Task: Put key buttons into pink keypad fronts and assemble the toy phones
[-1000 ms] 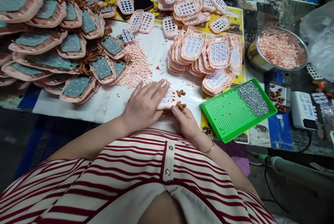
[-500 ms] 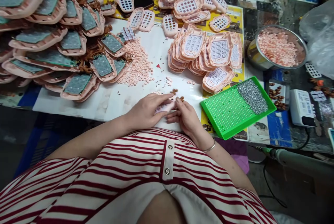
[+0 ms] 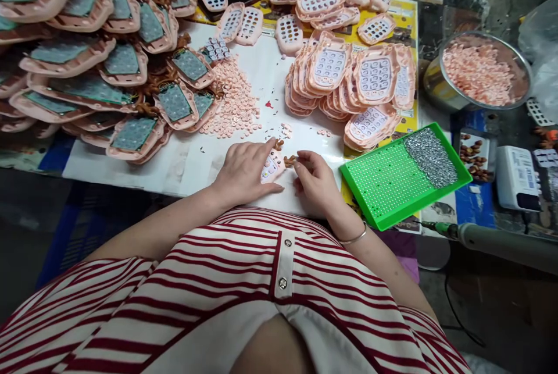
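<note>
My left hand (image 3: 246,173) is closed around a small pink toy phone casing (image 3: 272,167), down at the near edge of the white work sheet. The casing's printed face with colourful buttons looks up; its lower part is hidden under the hand. Two brown antler-shaped pieces stick out at its top end, one (image 3: 278,144) by my left fingertips and the other antler piece (image 3: 290,161) on the right. At that right antler, my right hand (image 3: 317,179) has thumb and forefinger pinched against its tip, the other fingers curled.
Pink casings with circuit boards (image 3: 131,135) pile up at left. Loose pink buttons (image 3: 235,100) lie mid-sheet. Stacked casings with keypads (image 3: 331,66) stand behind a green screw tray (image 3: 379,188). A steel bowl (image 3: 479,71) of pink parts and an electric screwdriver (image 3: 483,240) are at right.
The casing has turned so its printed face and both antlers show more. My right hand has drawn slightly right, its fingers more curled. The whole view has shifted a little.
</note>
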A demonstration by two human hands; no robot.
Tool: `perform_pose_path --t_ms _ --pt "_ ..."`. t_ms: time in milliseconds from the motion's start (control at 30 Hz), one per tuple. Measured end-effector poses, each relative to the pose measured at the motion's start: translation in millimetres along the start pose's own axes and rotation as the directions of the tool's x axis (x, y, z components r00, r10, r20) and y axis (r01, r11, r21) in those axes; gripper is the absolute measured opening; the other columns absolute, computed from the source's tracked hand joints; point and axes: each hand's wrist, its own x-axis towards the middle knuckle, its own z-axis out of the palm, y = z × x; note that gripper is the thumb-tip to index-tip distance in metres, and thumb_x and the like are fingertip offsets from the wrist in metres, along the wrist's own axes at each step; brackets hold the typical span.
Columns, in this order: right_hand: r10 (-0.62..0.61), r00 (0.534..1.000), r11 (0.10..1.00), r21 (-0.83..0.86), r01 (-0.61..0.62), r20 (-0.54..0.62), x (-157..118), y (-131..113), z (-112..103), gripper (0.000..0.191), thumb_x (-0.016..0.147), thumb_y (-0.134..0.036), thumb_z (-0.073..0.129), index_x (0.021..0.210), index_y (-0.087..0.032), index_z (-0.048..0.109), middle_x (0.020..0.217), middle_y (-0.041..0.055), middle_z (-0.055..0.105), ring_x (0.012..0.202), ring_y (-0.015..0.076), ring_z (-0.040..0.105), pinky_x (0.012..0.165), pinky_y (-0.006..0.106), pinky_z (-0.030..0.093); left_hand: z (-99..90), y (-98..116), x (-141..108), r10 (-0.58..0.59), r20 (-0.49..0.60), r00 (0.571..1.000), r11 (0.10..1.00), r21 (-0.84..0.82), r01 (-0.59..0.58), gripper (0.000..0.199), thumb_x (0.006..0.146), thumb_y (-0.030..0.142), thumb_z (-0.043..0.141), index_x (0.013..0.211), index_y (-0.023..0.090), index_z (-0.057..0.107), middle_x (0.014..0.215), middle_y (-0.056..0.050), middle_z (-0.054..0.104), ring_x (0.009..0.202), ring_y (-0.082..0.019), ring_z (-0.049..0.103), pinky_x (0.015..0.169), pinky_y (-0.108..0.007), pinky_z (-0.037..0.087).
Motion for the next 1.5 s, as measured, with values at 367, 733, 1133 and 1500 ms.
perform_pose_path --t_ms 367,733,1133,1500 --pt "0.106 0.895 0.949 0.224 -0.221 0.434 4 -28 5 0.045 0.083 -0.059 0.064 0.066 -0.018 0.055 0.050 -0.0035 0.060 0.036 0.0068 0.049 0.034 0.017 0.037 2.7 -2 2 0.174 -0.210 0.962 0.980 -0.060 -0.190 0.071 0.083 0.031 0.059 0.146 0.007 0.038 0.133 -0.019 0.059 0.120 -0.032 0.056 0.102 -0.047 0.045" --pt "0.267 0.796 0.811 0.320 -0.490 0.543 -14 -25 10 0.037 0.090 -0.047 0.062 0.075 -0.014 0.065 0.054 0.0014 0.068 0.035 0.0080 0.055 0.031 0.015 0.043 -14.3 16 9 0.203 -0.104 0.974 0.979 0.022 -0.201 0.036 0.082 0.020 0.057 0.115 0.016 0.069 0.117 -0.009 0.073 0.107 -0.027 0.068 0.090 -0.040 0.053" --pt "0.126 0.862 0.629 0.633 -0.451 0.490 -29 -19 22 0.029 0.085 -0.041 0.064 0.069 -0.018 0.058 0.044 -0.0067 0.056 0.030 0.0062 0.043 0.030 0.015 0.037 -15.0 11 27 0.135 -0.042 0.990 0.973 -0.182 -0.141 0.032 0.086 0.040 0.062 0.110 0.025 0.077 0.113 -0.002 0.076 0.105 -0.024 0.071 0.090 -0.034 0.054" --pt "0.178 0.852 0.650 0.591 -0.478 0.492 -17 -22 5 0.036 0.092 -0.053 0.051 0.075 -0.021 0.053 0.048 -0.0067 0.056 0.031 0.0074 0.045 0.032 0.017 0.038 -0.7 0 20 0.344 -0.343 0.874 0.884 -0.196 -0.424 0.035 0.088 0.019 0.054 0.121 0.015 0.065 0.124 -0.011 0.071 0.114 -0.020 0.068 0.098 -0.034 0.056"
